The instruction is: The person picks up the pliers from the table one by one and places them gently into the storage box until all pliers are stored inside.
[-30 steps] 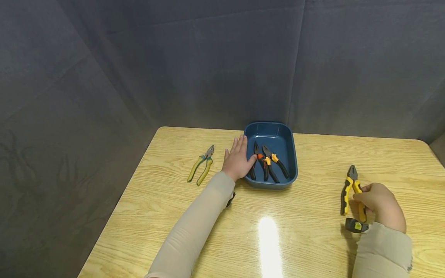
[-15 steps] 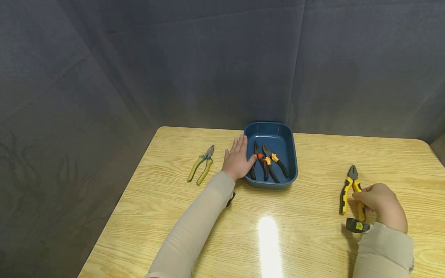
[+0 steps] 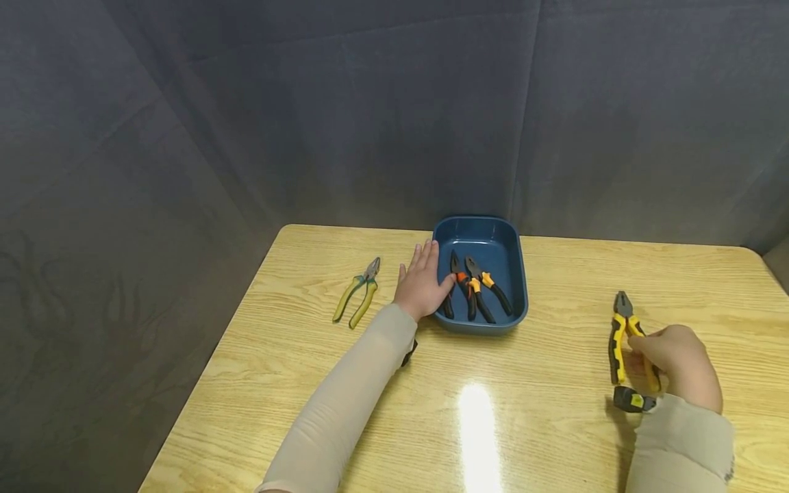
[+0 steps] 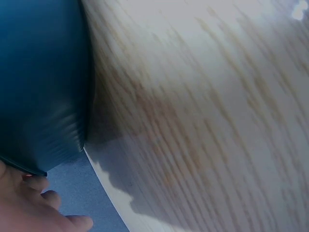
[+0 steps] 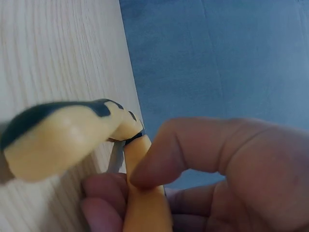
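My left hand (image 3: 422, 286) rests on the left rim of a blue tray (image 3: 487, 327), fingers straight and the thumb reaching over the inside. Several pliers with black and orange handles (image 3: 487, 294) lie in that tray, one partly hidden by the thumb. On the right, my right hand (image 3: 674, 356) pinches one handle of yellow-and-black pliers (image 3: 618, 342), whose handles stand spread with the head pointing away from me. The right wrist view shows thumb and fingers around the yellow handle (image 5: 147, 208). Pliers with yellow-green handles (image 3: 364, 301) lie left of the tray.
The wooden table (image 3: 542, 424) ends at a back edge before a dark grey cloth (image 3: 394, 123). A black wrist camera (image 3: 631, 399) sits under my right wrist. In the left wrist view, the tray wall (image 4: 43, 87) stands at left.
The yellow-and-black pliers have turned slightly in my right hand, their head shifting a little left and handle ends right. My left hand and the tray have stayed still.
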Demonstrator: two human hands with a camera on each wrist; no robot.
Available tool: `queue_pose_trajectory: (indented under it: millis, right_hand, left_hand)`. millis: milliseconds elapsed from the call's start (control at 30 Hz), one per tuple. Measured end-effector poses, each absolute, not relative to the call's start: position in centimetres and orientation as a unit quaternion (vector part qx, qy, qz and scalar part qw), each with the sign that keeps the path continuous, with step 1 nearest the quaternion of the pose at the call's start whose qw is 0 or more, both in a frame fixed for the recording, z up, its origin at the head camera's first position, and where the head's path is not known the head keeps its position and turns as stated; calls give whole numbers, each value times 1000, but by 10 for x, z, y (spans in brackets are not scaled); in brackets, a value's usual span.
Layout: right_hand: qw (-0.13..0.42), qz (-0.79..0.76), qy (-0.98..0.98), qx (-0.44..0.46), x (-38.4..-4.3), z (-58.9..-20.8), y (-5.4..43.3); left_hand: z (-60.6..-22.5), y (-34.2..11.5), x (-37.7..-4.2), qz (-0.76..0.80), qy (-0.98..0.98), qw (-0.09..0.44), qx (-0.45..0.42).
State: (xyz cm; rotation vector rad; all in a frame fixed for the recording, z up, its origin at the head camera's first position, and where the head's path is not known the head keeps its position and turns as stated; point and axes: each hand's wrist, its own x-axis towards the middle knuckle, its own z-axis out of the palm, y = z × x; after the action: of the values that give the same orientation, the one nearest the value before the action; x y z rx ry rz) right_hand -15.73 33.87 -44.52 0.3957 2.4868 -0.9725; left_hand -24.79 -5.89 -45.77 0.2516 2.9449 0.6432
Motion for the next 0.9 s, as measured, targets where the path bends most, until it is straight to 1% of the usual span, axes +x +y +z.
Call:
queue_pose_trajectory:
  millis: [133,300,633,900]
  right_hand:
    - [243,-429,858,145,-157,-446,337]
    - [266,-543,777,175,-159,-454,330]
    - [284,-619,702,210,-155,-458,330]
    - [279,-627,702,191,-157,-460,334]
  left_hand:
    - [-458,-59,-250,217,971,61,80]
    - [-459,-60,-252,217,971,63,76]
    - [-457,-62,-250,216,972,57,78]
    - [-459,-64,-250,211,973,51,78]
